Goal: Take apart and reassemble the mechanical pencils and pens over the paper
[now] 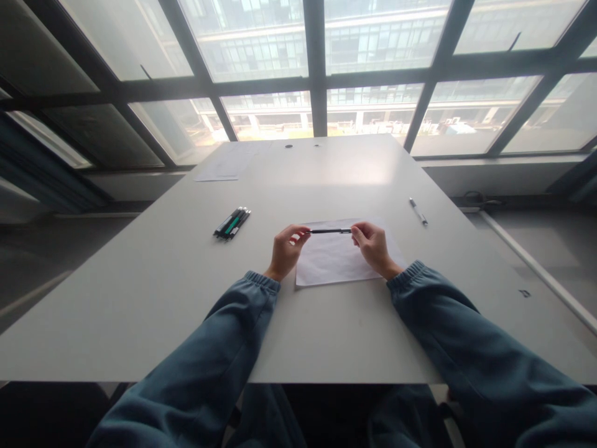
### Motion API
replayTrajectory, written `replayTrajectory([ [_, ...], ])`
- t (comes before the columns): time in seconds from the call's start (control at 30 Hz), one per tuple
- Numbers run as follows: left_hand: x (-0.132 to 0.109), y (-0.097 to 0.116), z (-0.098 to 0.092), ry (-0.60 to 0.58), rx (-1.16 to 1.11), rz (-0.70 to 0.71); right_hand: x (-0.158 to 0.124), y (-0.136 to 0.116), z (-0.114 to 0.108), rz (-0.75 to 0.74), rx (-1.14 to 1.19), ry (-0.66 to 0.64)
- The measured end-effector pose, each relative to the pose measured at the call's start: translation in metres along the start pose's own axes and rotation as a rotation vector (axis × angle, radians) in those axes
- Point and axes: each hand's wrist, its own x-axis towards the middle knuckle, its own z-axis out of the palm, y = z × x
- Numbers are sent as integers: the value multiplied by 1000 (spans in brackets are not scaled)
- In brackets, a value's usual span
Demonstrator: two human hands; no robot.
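A slim black pen point(329, 231) is held level between my two hands, over a sheet of white paper point(336, 264). My left hand point(286, 249) pinches its left end with the fingertips. Its right end, which has a lighter, silvery part, is gripped by my right hand point(372, 246). The tips of the pen are hidden in the fingers. Both hands are over the side edges of the sheet. Nothing written shows on the part of the paper that I can see.
A bundle of several dark pens point(232, 224), one with green, lies to the left. On the right lies a white-and-grey pen point(418, 212). More paper point(219, 167) rests at the table's point(153, 305) far left, and a small dark disc point(288, 146) near the far edge, by the windows.
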Motion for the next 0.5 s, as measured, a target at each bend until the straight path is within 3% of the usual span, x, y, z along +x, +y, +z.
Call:
replayTrajectory([
  [0.5,-1,0,-1,-36,5,-79,0,-2,0,-10,-3,-20],
])
